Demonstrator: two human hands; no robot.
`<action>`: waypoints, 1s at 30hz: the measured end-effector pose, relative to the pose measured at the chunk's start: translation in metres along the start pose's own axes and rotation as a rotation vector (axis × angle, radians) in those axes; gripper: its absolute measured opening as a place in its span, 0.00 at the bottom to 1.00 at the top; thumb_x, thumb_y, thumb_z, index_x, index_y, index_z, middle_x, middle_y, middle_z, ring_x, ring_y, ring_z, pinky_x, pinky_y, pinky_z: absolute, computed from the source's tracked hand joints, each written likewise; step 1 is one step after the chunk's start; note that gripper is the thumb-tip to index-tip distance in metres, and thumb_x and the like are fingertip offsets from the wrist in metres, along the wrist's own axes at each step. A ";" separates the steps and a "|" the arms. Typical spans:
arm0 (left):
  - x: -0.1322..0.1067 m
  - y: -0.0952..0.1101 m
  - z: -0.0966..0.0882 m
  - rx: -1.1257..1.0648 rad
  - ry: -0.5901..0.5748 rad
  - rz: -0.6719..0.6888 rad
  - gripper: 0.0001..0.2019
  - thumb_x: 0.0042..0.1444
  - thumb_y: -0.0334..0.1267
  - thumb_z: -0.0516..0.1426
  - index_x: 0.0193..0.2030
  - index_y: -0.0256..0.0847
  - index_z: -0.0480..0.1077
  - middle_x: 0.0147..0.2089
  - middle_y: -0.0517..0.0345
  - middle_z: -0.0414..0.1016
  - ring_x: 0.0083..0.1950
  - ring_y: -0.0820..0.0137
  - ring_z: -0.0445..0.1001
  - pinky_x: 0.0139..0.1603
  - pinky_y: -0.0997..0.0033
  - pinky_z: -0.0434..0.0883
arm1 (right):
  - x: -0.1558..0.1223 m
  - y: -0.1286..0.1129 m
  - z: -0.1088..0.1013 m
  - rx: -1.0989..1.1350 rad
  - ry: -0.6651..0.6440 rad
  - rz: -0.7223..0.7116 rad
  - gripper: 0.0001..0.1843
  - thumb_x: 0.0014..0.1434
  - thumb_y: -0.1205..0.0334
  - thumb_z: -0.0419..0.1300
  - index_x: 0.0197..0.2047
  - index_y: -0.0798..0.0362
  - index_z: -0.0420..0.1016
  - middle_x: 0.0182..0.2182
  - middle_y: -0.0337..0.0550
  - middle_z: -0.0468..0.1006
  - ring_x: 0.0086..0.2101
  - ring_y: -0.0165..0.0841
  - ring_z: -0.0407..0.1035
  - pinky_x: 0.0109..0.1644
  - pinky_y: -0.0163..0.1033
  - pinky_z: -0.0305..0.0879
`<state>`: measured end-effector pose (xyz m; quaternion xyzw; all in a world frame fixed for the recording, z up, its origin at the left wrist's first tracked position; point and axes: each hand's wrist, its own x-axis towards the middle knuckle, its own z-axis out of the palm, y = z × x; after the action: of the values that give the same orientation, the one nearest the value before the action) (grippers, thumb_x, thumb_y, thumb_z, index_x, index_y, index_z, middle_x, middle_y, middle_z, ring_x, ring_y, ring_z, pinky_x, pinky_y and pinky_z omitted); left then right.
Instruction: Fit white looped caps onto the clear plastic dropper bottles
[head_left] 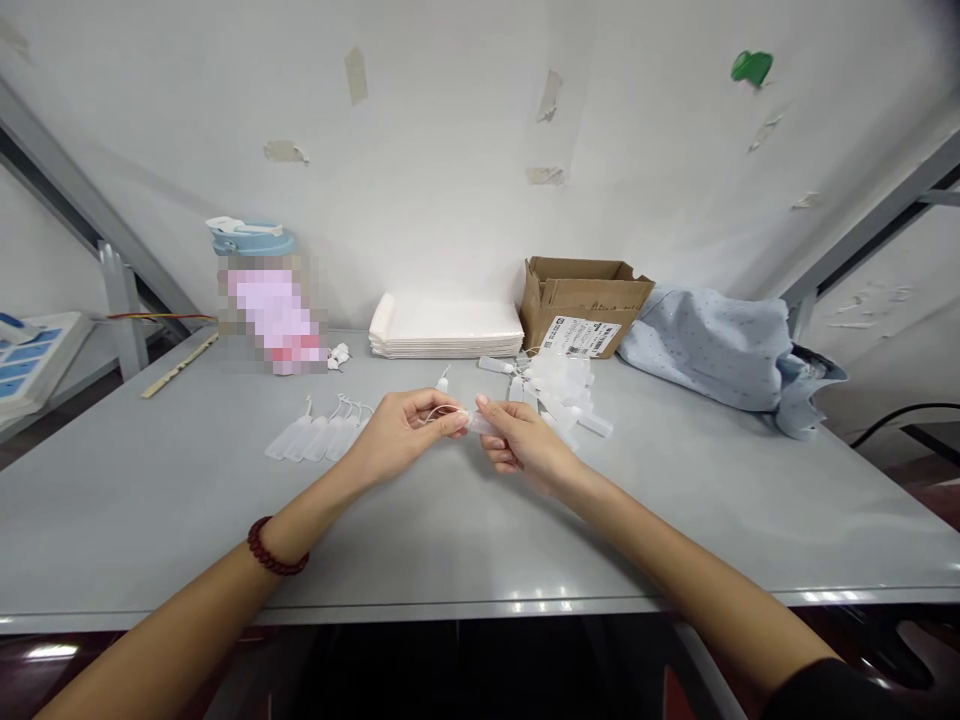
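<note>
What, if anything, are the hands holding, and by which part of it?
A translucent tag: the left hand pinches it at the corded end, the right hand grips the opposite end.

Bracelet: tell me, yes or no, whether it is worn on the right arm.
No, the dark red bracelet circles the left arm, and none shows on the right arm.

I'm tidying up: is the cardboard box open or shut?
Open. The cardboard box shows inner walls through its uncovered top.
</note>
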<state>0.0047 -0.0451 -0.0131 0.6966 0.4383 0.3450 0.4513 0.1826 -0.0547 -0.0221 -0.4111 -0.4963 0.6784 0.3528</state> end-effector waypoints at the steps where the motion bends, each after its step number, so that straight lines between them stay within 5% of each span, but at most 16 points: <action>1: 0.001 -0.001 -0.001 -0.018 -0.015 -0.001 0.13 0.53 0.45 0.59 0.38 0.38 0.74 0.35 0.55 0.78 0.38 0.65 0.77 0.44 0.67 0.72 | 0.001 0.002 0.001 -0.027 0.033 -0.060 0.23 0.55 0.41 0.56 0.27 0.54 0.61 0.16 0.27 0.52 0.16 0.20 0.45 0.17 0.28 0.45; 5: 0.004 -0.003 -0.006 -0.125 -0.060 -0.041 0.13 0.54 0.45 0.58 0.37 0.37 0.74 0.34 0.56 0.77 0.37 0.67 0.77 0.45 0.66 0.72 | 0.002 0.008 0.003 -0.253 0.136 -0.263 0.19 0.59 0.44 0.53 0.32 0.53 0.62 0.19 0.31 0.59 0.18 0.24 0.54 0.21 0.31 0.54; 9: 0.005 -0.004 -0.008 -0.278 -0.028 -0.109 0.12 0.53 0.44 0.60 0.32 0.36 0.74 0.29 0.58 0.75 0.33 0.70 0.76 0.42 0.69 0.73 | 0.003 0.014 -0.001 -0.790 0.248 -0.573 0.14 0.63 0.54 0.50 0.45 0.55 0.65 0.29 0.42 0.69 0.27 0.30 0.63 0.29 0.35 0.61; 14: 0.005 -0.006 -0.008 -0.378 -0.067 -0.131 0.12 0.53 0.44 0.60 0.30 0.35 0.72 0.27 0.59 0.74 0.30 0.73 0.75 0.36 0.73 0.73 | 0.005 0.019 -0.007 -1.265 0.296 -0.821 0.17 0.66 0.58 0.42 0.47 0.59 0.65 0.32 0.50 0.69 0.30 0.35 0.64 0.28 0.37 0.59; 18: 0.004 -0.007 -0.004 -0.279 -0.057 -0.058 0.12 0.53 0.44 0.59 0.31 0.35 0.71 0.25 0.60 0.73 0.26 0.74 0.72 0.33 0.73 0.72 | 0.001 0.015 -0.004 -0.991 0.220 -0.676 0.14 0.65 0.59 0.46 0.42 0.57 0.67 0.27 0.42 0.67 0.28 0.32 0.62 0.32 0.37 0.59; 22: 0.001 -0.006 0.000 -0.061 0.010 0.050 0.09 0.56 0.41 0.57 0.34 0.35 0.70 0.27 0.59 0.73 0.29 0.73 0.73 0.36 0.71 0.71 | 0.002 0.009 -0.003 -0.333 0.092 -0.250 0.14 0.61 0.54 0.51 0.29 0.55 0.65 0.19 0.32 0.55 0.19 0.24 0.49 0.22 0.32 0.49; 26: -0.001 -0.007 0.002 0.022 0.041 0.164 0.08 0.56 0.39 0.56 0.36 0.36 0.70 0.32 0.57 0.74 0.33 0.71 0.75 0.39 0.70 0.72 | 0.005 0.006 -0.007 0.156 -0.124 0.101 0.15 0.56 0.52 0.57 0.28 0.55 0.66 0.18 0.27 0.43 0.18 0.22 0.37 0.18 0.30 0.37; 30: 0.000 -0.006 -0.001 0.012 0.060 0.145 0.09 0.55 0.41 0.57 0.38 0.36 0.71 0.36 0.54 0.75 0.37 0.68 0.76 0.42 0.68 0.73 | 0.004 0.005 -0.005 0.091 -0.088 -0.001 0.16 0.56 0.50 0.57 0.30 0.56 0.67 0.19 0.29 0.49 0.18 0.22 0.43 0.19 0.30 0.43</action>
<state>0.0022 -0.0434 -0.0184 0.7183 0.4022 0.3950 0.4078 0.1848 -0.0506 -0.0282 -0.3641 -0.4801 0.7176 0.3493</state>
